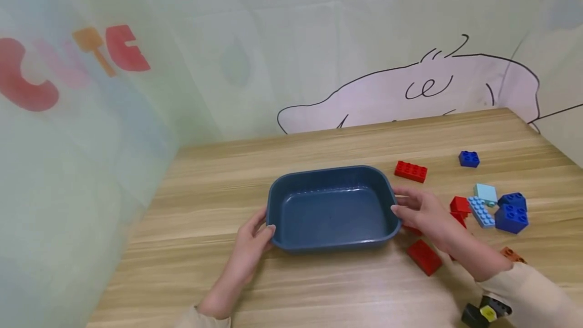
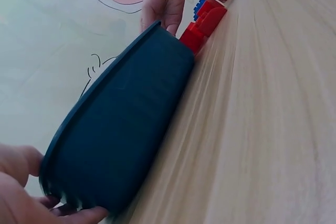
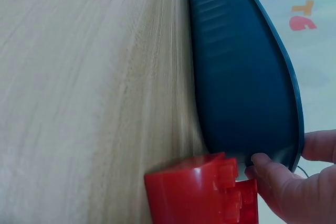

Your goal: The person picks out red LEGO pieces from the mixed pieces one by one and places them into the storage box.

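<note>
A dark blue rectangular tray (image 1: 330, 216) with rounded corners and nothing inside stands on the wooden table. My left hand (image 1: 250, 242) grips its left end, thumb over the rim and fingers beneath it on the outside. At the right end my right hand (image 1: 423, 214) pinches the rim between thumb and fingers. Both wrist views show the tray's outer wall (image 2: 121, 114) close against the tabletop. Beside the right hand lie red toy bricks, one (image 1: 424, 257) in front of the wrist and another (image 3: 189, 190) large in the right wrist view.
Another red brick (image 1: 411, 171) lies behind the tray's right corner. Farther right are a small blue brick (image 1: 469, 159), light blue bricks (image 1: 481, 211) and larger blue ones (image 1: 511, 217). An orange brick (image 1: 512, 254) and a black-and-yellow piece (image 1: 487, 313) lie near the right sleeve. A printed cloth (image 1: 255, 65) hangs behind the table.
</note>
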Demonstrator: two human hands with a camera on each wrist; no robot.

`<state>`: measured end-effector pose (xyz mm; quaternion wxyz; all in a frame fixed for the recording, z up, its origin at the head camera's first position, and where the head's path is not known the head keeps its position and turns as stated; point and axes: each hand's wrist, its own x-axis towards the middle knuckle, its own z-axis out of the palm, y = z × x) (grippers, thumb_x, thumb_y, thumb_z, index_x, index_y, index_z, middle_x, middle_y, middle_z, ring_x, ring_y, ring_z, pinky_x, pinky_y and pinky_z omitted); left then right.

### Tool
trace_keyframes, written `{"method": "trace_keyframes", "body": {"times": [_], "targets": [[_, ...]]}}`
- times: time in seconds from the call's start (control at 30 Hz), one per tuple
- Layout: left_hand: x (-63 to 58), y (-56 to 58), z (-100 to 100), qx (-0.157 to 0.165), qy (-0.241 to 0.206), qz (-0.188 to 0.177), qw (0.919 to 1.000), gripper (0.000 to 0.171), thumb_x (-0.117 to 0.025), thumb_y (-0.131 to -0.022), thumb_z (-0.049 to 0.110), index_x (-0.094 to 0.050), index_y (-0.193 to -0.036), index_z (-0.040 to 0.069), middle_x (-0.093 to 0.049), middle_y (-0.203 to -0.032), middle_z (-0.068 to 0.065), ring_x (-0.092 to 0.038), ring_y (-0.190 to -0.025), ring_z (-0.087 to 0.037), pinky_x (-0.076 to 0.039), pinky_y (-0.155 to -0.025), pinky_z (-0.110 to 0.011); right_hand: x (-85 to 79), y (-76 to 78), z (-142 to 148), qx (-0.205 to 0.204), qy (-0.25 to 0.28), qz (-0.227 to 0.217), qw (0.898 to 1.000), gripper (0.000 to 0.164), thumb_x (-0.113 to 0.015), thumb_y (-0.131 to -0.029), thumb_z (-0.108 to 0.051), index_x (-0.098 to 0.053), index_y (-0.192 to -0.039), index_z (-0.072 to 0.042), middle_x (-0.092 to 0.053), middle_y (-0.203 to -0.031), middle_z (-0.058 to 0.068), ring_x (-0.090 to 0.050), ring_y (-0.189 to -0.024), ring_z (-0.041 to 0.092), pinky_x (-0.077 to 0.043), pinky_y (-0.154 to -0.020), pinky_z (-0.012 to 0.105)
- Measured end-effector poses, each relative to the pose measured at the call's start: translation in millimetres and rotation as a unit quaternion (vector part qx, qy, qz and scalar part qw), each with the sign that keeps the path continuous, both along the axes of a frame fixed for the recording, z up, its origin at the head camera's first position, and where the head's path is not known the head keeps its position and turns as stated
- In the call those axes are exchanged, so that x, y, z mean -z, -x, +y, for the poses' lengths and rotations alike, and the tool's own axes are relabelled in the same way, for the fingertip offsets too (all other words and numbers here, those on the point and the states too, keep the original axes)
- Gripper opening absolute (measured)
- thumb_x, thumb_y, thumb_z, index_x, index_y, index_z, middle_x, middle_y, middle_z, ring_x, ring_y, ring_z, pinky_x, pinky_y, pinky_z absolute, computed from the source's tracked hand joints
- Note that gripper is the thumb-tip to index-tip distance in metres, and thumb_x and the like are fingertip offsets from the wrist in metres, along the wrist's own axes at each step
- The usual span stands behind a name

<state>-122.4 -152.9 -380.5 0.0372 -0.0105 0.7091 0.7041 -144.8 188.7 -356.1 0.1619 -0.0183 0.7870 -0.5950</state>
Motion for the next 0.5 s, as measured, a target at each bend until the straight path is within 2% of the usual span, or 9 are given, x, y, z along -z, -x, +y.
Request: {"method": "trace_keyframes", "body": {"times": [0.5], "targets": [[-3.2, -1.5, 0.9, -0.002, 0.009, -0.017, 0.9998, 0.049, -0.046, -0.090, -0.002, -0.034, -0.136, -0.011, -0.040, -0.136, -0.027, -0.057, -0.105, -0.024, -0.053, -0.078, -0.030, -3.1, 1.1, 0.3, 0.003, 0.025, -0.027, 0.999, 0.068, -0.058, -0.091, -0.015, -0.021, -0.147, -0.002, -0.035, -0.139, 0.030, -0.049, -0.117, 0.039, -0.050, -0.086, 0.036]]}}
